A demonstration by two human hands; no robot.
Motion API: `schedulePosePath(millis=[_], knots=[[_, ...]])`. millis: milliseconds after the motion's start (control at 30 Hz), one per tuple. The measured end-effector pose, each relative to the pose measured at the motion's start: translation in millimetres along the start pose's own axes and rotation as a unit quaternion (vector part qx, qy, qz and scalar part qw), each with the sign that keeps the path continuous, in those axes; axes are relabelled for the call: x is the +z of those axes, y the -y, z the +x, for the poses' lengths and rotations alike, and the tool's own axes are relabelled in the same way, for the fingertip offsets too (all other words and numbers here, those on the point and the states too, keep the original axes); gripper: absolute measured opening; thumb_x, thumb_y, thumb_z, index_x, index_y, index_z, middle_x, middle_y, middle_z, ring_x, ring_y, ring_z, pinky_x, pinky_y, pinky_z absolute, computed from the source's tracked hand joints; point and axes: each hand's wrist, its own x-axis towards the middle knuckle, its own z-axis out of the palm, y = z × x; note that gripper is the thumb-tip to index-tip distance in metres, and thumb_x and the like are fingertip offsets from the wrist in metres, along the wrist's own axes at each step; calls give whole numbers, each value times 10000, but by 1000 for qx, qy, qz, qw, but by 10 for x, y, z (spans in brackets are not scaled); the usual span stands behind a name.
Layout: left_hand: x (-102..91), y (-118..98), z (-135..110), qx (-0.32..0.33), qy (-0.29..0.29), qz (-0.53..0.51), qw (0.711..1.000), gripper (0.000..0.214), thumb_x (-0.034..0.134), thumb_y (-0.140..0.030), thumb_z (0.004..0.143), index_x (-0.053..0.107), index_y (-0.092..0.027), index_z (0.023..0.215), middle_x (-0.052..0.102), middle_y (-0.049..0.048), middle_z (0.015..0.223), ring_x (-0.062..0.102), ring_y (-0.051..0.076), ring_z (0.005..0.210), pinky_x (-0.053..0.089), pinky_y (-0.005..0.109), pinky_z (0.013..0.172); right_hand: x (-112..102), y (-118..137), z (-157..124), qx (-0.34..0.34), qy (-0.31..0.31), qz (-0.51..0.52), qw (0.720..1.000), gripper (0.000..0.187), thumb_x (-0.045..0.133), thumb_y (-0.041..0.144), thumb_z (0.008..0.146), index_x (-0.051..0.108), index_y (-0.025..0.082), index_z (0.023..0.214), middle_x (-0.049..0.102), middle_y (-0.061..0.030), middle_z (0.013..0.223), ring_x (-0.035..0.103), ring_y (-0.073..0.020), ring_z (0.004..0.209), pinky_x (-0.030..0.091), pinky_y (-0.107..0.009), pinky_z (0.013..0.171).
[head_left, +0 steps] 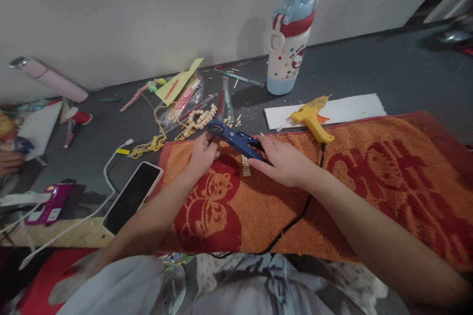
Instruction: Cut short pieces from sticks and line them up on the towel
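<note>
My right hand is closed round the handles of blue cutting pliers, which lie over the far edge of an orange and red towel. Curled at the pliers' head, my left hand pinches something small that I cannot make out. Short wooden stick pieces lie on the towel between my hands. A yellow glue gun rests just right of the pliers, its black cord running back over the towel.
A white strip lies under the glue gun. A spotted water bottle stands by the wall. Wooden beads on yellow string, pens and a plastic bag lie beyond the towel. A phone with white cable lies left.
</note>
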Motion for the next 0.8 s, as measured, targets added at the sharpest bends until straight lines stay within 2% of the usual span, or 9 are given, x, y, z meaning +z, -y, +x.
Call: schedulePosePath(millis=[800], knots=[[-4,5,4,11,-20,39,999,159,619,-259,724,486,-193,668,291,-88,478,217,33,355,173,194,382,-3,-1,11,10,10,4,1000,497,401,438,901,404,102,1268,629,-158,1129,625,-282,977,440,-326,768]])
